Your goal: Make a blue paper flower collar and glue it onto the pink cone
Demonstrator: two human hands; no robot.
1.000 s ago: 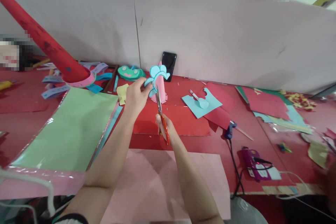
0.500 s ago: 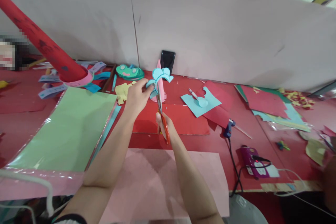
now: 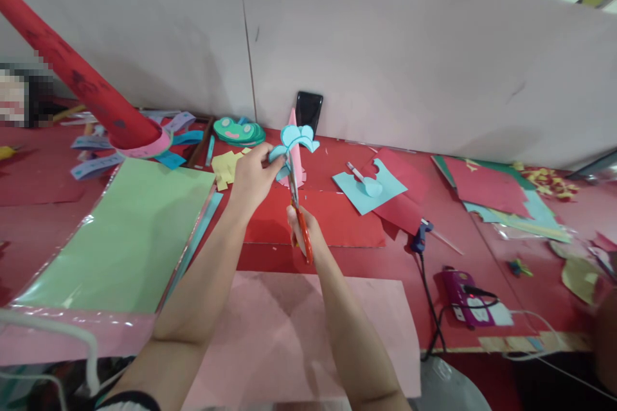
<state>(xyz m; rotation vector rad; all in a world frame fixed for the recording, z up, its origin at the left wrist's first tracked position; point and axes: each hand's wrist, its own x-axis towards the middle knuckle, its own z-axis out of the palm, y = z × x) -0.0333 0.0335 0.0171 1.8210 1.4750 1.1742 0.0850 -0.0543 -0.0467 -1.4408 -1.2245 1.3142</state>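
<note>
My left hand (image 3: 255, 176) pinches a light blue paper piece (image 3: 292, 135) with a scalloped, flower-like edge. In my right hand (image 3: 304, 228) is a pair of scissors (image 3: 304, 239) with orange-red handles. Its blades point away from me and meet the paper beside my left fingertips. Behind the paper stands a pink paper cone (image 3: 295, 164) with a fringed base. A black phone (image 3: 309, 110) leans against the wall just beyond. Beneath my hands lies a red paper sheet (image 3: 347, 221). How far the blades are apart is hard to make out.
Left are a green paper pack (image 3: 130, 237), a red paper cone (image 3: 91, 87), green frog-face cutouts (image 3: 238, 133) and yellow scraps (image 3: 225, 168). Right are a cut blue sheet (image 3: 354, 196), a glue gun (image 3: 421, 236) and a purple power strip (image 3: 465, 298) with cables. Pink paper (image 3: 289, 347) covers the front.
Hardly anything differs. Both hands, the blue paper and the scissors keep nearly the same place, with only a very slight shift of the view.
</note>
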